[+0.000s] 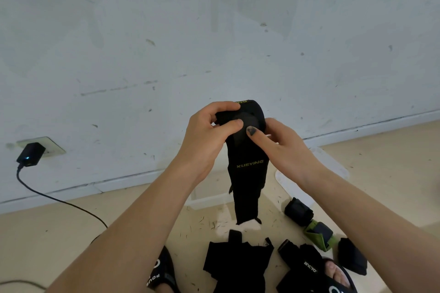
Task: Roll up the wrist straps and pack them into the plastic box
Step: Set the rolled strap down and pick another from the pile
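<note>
Wrist strap [247, 166] held at chest height; left hand [209, 135] and right hand [283, 147] both pinch its rolled top, tail hanging free (likely so weight keeps coil taut); plastic box [209, 197] on floor behind.

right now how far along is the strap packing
Done: two rolled straps lie on the floor, not yet boxed. In hand: both hands roll a black strap, its tail hanging. Left: flat straps near the feet, and the box looks empty.
</note>
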Available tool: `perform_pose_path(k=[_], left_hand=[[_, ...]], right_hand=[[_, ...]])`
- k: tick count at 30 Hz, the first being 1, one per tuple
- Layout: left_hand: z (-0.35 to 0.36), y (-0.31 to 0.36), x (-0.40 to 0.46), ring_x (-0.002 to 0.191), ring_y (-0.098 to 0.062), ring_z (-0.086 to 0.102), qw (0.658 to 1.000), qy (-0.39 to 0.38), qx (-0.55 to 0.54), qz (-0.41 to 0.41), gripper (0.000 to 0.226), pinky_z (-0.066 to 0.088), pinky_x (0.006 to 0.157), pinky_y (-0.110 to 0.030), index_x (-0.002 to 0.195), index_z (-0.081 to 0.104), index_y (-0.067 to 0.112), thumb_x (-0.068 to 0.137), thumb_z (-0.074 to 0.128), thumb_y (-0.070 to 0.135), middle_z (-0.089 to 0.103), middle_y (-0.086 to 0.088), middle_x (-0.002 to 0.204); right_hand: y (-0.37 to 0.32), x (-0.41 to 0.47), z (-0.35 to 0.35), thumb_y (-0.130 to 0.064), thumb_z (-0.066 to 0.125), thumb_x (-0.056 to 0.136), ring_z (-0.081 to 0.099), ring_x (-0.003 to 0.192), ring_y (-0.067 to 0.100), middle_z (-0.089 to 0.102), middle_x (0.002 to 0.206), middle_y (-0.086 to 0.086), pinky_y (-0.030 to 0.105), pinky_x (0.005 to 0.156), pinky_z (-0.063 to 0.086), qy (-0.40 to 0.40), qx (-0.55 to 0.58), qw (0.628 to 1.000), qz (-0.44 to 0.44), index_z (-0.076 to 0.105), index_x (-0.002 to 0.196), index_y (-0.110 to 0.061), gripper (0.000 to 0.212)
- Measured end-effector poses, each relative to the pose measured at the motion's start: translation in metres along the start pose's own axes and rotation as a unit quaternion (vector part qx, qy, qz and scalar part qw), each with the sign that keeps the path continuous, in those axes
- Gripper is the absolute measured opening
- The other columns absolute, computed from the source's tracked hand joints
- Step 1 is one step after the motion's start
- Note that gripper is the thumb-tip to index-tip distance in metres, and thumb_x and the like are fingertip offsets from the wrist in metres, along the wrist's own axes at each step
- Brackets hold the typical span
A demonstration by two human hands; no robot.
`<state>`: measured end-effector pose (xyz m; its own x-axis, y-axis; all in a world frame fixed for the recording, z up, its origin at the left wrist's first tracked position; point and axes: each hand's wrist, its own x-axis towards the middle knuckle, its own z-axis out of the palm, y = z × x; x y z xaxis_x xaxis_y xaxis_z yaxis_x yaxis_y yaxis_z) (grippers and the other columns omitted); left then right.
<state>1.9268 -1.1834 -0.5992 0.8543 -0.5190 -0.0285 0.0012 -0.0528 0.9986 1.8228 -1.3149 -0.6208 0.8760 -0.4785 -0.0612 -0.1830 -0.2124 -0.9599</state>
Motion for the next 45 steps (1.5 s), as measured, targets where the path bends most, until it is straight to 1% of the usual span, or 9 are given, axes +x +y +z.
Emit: perform_pose_path(k=[6,12,18,23,28,34,39,42,45], left_hand=[[0.001,-0.002,-0.001,0.099,-0.011,0.070,0.999,0.012,0.021,0.029,0.019,0.060,0.090,-0.035,0.104,0.075,0.032,0.095,0.069,0.016,0.071,0.017,0.098],[0.005,-0.001,-0.005,0.084,0.000,0.068,0.996,0.027,0.050,0.063,0.018,0.057,0.074,-0.020,0.104,0.074,0.030,0.095,0.069,0.015,0.072,0.014,0.095],[0.013,-0.002,-0.010,0.080,0.004,0.063,0.993,0.013,0.087,0.081,0.014,0.049,0.066,-0.014,0.113,0.066,0.028,0.101,0.061,0.024,0.066,0.013,0.094],[0.015,-0.001,-0.013,0.092,-0.001,0.064,0.991,0.027,0.090,0.093,0.017,0.051,0.073,-0.016,0.120,0.057,0.030,0.104,0.054,0.026,0.063,0.010,0.106],[0.027,-0.003,-0.023,0.103,-0.006,0.063,0.997,-0.002,0.068,0.042,0.026,0.052,0.082,-0.021,0.133,0.045,0.031,0.107,0.046,0.030,0.059,0.008,0.117],[0.023,-0.002,-0.020,0.100,-0.002,0.064,0.992,0.022,0.100,0.071,0.027,0.054,0.085,-0.022,0.133,0.045,0.032,0.107,0.045,0.024,0.060,0.010,0.113],[0.025,0.003,-0.023,0.102,-0.004,0.062,1.000,0.002,0.027,-0.010,0.038,0.048,0.073,-0.014,0.141,0.033,0.028,0.107,0.044,0.041,0.055,0.004,0.120],[0.029,-0.002,-0.026,0.085,-0.003,0.060,0.995,-0.026,0.089,-0.020,0.029,0.043,0.059,-0.006,0.116,0.048,0.017,0.108,0.041,0.044,0.059,0.002,0.103],[0.028,-0.009,-0.024,0.072,0.001,0.056,0.988,-0.044,0.143,0.025,0.036,0.042,0.060,-0.009,0.094,0.056,0.011,0.111,0.035,0.035,0.060,0.002,0.087]], right_hand=[[-0.002,-0.001,0.001,-0.028,0.066,0.098,0.064,0.076,0.008,0.067,0.075,-0.004,0.014,0.068,0.048,0.022,0.034,0.998,-0.044,0.071,0.083,-0.014,0.021],[-0.009,-0.003,0.003,-0.027,0.062,0.102,0.076,0.090,0.030,0.076,0.097,0.019,0.037,0.079,0.062,-0.014,0.127,0.992,-0.013,0.073,0.103,-0.003,0.026],[-0.009,-0.003,0.005,-0.023,0.058,0.104,0.075,0.084,0.024,0.076,0.099,0.019,0.030,0.070,0.059,0.004,0.197,0.980,0.009,0.075,0.105,-0.006,0.024],[-0.012,-0.003,0.008,-0.030,0.055,0.106,0.075,0.091,0.025,0.077,0.106,0.018,0.032,0.078,0.060,-0.012,0.224,0.973,0.047,0.073,0.110,-0.002,0.033],[-0.012,-0.002,0.016,-0.031,0.050,0.108,0.071,0.108,0.037,0.074,0.114,0.020,0.048,0.095,0.057,0.028,0.285,0.955,0.080,0.072,0.113,-0.006,0.034],[-0.009,-0.004,0.026,-0.038,0.051,0.105,0.074,0.105,0.020,0.074,0.115,0.007,0.044,0.094,0.059,0.005,0.205,0.976,0.074,0.064,0.122,-0.016,0.031],[-0.017,0.000,0.021,-0.028,0.050,0.106,0.073,0.105,0.022,0.074,0.113,0.006,0.048,0.097,0.058,0.078,0.217,0.972,0.050,0.065,0.117,-0.015,0.023],[-0.019,0.003,0.014,-0.028,0.053,0.105,0.074,0.103,0.024,0.075,0.113,0.008,0.047,0.095,0.059,0.112,0.243,0.960,0.077,0.065,0.116,-0.013,0.022],[-0.019,0.002,0.011,-0.030,0.053,0.106,0.075,0.100,0.021,0.076,0.112,0.009,0.039,0.088,0.062,0.109,0.265,0.954,0.092,0.067,0.116,-0.014,0.023]])
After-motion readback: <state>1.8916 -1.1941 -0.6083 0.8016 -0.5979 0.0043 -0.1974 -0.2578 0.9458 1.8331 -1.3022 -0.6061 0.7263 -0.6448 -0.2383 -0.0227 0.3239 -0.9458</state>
